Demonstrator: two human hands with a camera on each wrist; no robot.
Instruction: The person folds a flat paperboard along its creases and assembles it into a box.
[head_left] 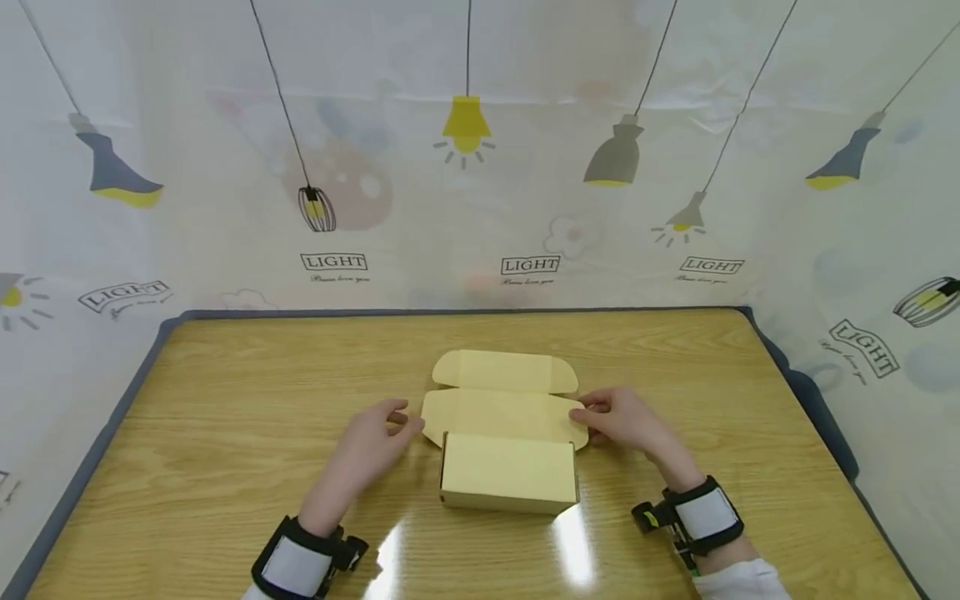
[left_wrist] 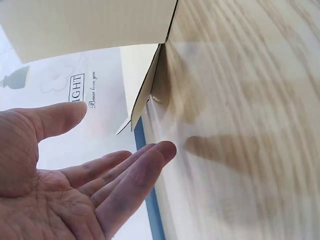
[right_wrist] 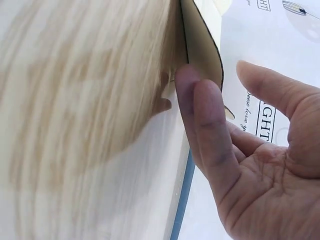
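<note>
A cardboard box sits in the middle of the wooden table, its lid folded back flat behind it. Beyond the lid extends its tuck flap with rounded ends. My left hand is beside the lid's left side flap, thumb and fingers spread apart and holding nothing in the left wrist view. On the other side my right hand is at the right side flap. Its fingertips reach the underside of that flap in the right wrist view, while the thumb stands off from it.
The wooden table has a dark blue-grey edge at the back and sides. Behind and beside it hangs a pale sheet printed with lamps and the word LIGHT. A strapped camera mount is worn on each wrist.
</note>
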